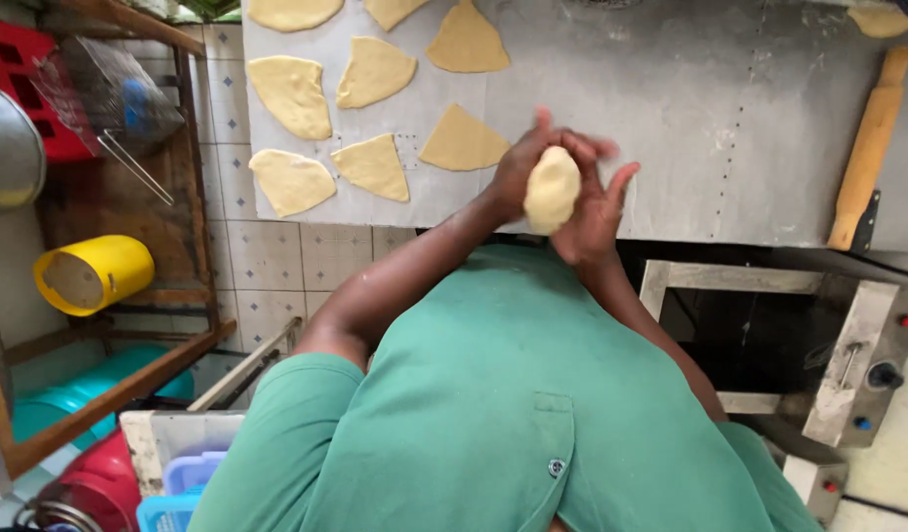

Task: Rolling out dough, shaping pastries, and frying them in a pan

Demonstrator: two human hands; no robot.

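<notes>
- The step in hand looks like shaping: both hands hold a pale lump of dough (551, 188) up in the air, just above the near edge of the metal table (730, 128).
- The left hand (526, 158) curls over the back and top of the lump, fingers closed on it.
- The right hand (594, 212) cups it from the other side, palm pressed against it, fingers spread; the two hands clasp the lump between them.
- The lump is oval and smooth on the side that shows; it touches nothing but the hands.
- A next move, as I judge it, calls for a free patch of table to set the lump down; the bare steel straight ahead and to the right has room.
- On the left part of the table lie flat dough pieces (373, 166), some triangular, some rounded, spaced apart, none touching the hands.
- A wooden rolling pin (871, 143) lies far right on the table, well apart from the hands, so reaching it means letting go with one hand.
- Below the table on the right sits a metal box with knobs (858, 365).
- To the left stand a wooden rack (193, 167), a yellow bucket (95, 273) on its side, and a wire basket (114, 94).
- Nothing stands between the hands and the table.
</notes>
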